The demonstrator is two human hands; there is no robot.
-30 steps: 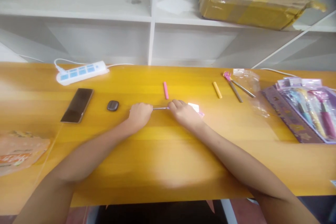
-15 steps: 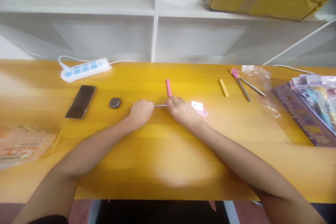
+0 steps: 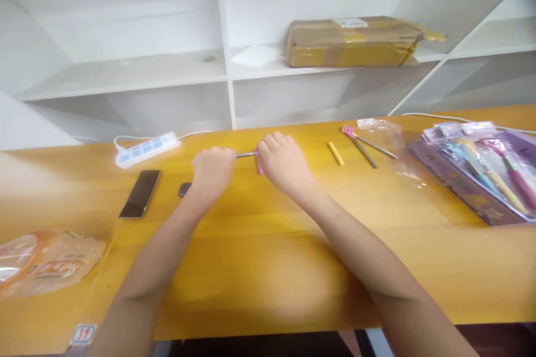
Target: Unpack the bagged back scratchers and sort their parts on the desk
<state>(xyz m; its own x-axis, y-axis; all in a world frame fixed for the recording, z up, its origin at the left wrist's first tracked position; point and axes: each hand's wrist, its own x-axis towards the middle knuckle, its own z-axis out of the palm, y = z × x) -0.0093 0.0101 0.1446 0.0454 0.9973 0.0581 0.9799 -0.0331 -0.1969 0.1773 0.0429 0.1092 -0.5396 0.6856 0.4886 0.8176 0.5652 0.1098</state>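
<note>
Between my two hands runs a thin metal rod (image 3: pixel 245 154), held roughly level above the table. My left hand (image 3: pixel 214 170) is wrapped round its left part, and a small pink tip shows beyond that fist. The fingers of my right hand (image 3: pixel 285 162) are closed over the rod's right end, which they hide. A pink tube (image 3: pixel 259 166) shows partly under my right hand; whether it touches the hand I cannot tell. Right of them lie a yellow tube (image 3: pixel 335 153) and two metal rods (image 3: pixel 365 152), with a pink claw-like head at their upper end.
A black phone (image 3: pixel 140 194), a small dark case (image 3: pixel 184 189) and a white power strip (image 3: pixel 146 149) lie left. An orange plastic bag (image 3: pixel 62 262) is nearer. At right are clear wrappers (image 3: pixel 381 131) and a purple box (image 3: pixel 456 181) of packaged items. A taped carton (image 3: pixel 352 42) sits on the shelf.
The view has tilted upward, showing more shelf. My hands, still gripping the rod, appear higher, and my right hand now covers most of the pink tube. The white card is out of sight.
</note>
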